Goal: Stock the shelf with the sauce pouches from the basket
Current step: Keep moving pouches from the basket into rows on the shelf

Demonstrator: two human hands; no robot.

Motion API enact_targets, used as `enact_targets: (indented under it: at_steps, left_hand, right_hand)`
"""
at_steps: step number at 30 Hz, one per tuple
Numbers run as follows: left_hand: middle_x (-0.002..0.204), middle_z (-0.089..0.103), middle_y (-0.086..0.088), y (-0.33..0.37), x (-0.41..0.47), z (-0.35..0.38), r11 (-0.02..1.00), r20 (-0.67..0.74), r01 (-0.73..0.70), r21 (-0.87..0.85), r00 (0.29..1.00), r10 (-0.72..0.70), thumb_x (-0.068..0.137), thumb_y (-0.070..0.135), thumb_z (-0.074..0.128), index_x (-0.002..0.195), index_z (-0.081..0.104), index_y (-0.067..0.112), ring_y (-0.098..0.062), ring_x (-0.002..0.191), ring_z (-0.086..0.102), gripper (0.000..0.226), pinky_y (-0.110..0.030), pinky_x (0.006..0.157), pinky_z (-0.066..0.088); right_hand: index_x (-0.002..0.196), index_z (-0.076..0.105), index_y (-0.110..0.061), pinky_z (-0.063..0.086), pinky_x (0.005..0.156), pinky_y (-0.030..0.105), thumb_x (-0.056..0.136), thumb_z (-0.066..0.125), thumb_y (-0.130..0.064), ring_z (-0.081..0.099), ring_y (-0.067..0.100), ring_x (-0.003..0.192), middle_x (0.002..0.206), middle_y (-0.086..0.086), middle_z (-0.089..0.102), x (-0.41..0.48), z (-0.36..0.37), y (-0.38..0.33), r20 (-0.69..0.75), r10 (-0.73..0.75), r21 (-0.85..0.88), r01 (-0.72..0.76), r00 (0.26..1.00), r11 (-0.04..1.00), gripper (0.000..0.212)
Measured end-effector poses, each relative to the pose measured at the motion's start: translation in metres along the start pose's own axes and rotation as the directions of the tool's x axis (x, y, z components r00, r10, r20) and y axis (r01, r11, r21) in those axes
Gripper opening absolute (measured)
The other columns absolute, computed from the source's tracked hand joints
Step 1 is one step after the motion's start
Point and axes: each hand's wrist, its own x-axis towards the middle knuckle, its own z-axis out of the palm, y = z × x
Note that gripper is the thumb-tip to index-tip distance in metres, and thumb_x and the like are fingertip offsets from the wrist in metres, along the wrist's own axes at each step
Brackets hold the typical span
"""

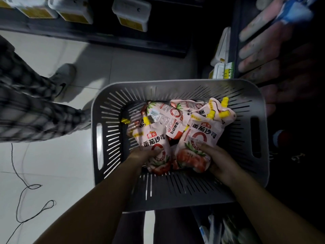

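A grey slotted basket sits on the floor below me, holding several pink tomato sauce pouches with yellow caps. My left hand grips the bottom of one pouch at the basket's near left. My right hand grips the bottom of a second pouch beside it. More pouches lie loose behind them. The dark shelf rises at the right, just beyond the basket.
Another person's checked trouser leg and grey shoe stand at the left. A black cable loops over the white floor. White tubs line a low shelf at the top. Blurred packages hang at the upper right.
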Motion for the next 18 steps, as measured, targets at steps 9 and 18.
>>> enact_targets:
  at_steps: [9,18]
  left_hand:
    - [0.088,0.075,-0.013,0.03,-0.059,-0.008,0.979,0.253,-0.019,-0.204,0.965,0.072,0.068,0.021,0.071,0.104,0.065,0.008,-0.027,0.073,0.072,0.038,-0.045,0.071,0.057]
    - [0.098,0.073,-0.015,0.053,-0.156,-0.013,0.975,0.368,-0.186,-0.122,0.904,0.219,0.061,0.013,0.077,0.105,0.065,0.008,-0.028,0.082,0.071,0.046,-0.04,0.074,0.059]
  right_hand:
    - [0.101,0.063,-0.011,0.056,0.051,0.028,0.062,0.069,-0.018,0.072,0.019,0.071,0.086,0.008,0.074,-0.031,0.021,-0.015,0.189,0.001,0.154,-0.031,0.982,0.988,0.041]
    - [0.102,0.066,-0.008,0.058,0.07,0.031,0.06,0.071,-0.005,0.072,0.017,0.071,0.086,0.008,0.075,-0.101,0.023,-0.054,0.26,-0.121,-0.006,0.127,0.958,0.992,0.042]
